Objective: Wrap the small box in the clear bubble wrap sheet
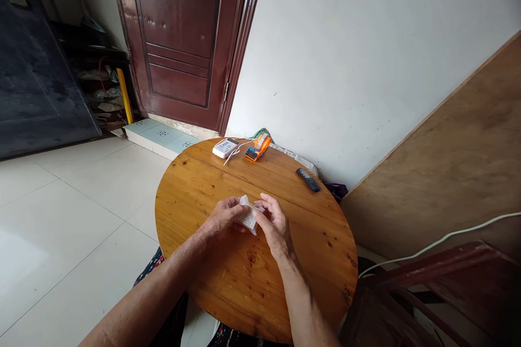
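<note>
Handling, above the middle of a round, yellow-brown wooden table (185, 195), a small, flat, whitish packet with a finely patterned face (247, 220), loosely covered in thin, translucent plastic film (243, 199). Impossible to tell from this angle whether lifted clear of the wood or just touching it.

Gripped in the left hand (228, 213), with thumb across the upper face and fingers curled partly underneath. Met from the opposite side by the right hand (274, 221), with thumb at the packet's edge and fingers half curled, raised and a little spread. Hard to say whether pinching film there or merely steadying.

Apparently busy with the covering: probably feeling for, folding or parting loose film, judging by crumpled corners poking out above and below. Best served next by a firm hold on the left and a light fingertip pinch on the right, catching film alone without bending or squeezing out the contents.

Set toward the far edge, well apart from the hands: a white, rounded box with a dark panel (225, 147), a thin white cord (233, 155) beside it, and an orange plastic tape dispenser (259, 148). Farther right, a dark, elongated object (308, 180), blurred beyond recognition.
</note>
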### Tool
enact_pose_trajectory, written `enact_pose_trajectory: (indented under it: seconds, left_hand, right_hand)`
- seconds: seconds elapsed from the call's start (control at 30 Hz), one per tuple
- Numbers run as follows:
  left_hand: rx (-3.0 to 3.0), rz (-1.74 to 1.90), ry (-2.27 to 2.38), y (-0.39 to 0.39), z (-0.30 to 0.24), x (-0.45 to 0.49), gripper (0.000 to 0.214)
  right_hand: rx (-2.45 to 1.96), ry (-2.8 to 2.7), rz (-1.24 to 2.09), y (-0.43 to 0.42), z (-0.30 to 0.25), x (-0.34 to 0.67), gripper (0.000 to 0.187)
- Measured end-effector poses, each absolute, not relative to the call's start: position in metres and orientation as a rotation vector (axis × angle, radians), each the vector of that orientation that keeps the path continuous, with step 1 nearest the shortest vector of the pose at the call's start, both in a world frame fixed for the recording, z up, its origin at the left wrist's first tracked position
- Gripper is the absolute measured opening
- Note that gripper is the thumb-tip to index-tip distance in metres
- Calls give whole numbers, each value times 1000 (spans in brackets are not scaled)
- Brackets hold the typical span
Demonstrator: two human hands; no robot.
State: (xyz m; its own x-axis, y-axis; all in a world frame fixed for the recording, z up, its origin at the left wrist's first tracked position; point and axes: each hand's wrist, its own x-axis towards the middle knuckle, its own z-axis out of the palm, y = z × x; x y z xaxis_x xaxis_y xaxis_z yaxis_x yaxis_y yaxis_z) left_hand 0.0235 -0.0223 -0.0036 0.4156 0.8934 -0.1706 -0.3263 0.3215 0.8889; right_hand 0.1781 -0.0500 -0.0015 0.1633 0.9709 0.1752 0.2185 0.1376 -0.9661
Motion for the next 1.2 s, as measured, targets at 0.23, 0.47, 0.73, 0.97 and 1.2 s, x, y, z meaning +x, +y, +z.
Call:
enact_pose_trajectory:
  seconds: [0.23,0.47,0.73,0.97,1.2]
  left_hand:
    - [1148,875,878,-23,-6,24,50]
    - [1158,888,850,-18,-14,24,56]
    - [1504,888,1156,-20,-21,25,54]
    - [1674,1004,1176,-22,-20,25,67]
    - [1572,917,1131,-19,-25,26,45]
  right_hand:
    - [-1311,-1057,961,-48,0,173,52]
    - [-1279,-954,1096,-47,4,175,45]
    - [-1309,-968,1134,-47,3,176,44]
    - [-1370,-999,1104,-44,-1,180,41]
    - [-1421,-1093,1072,-45,-3,179,30]
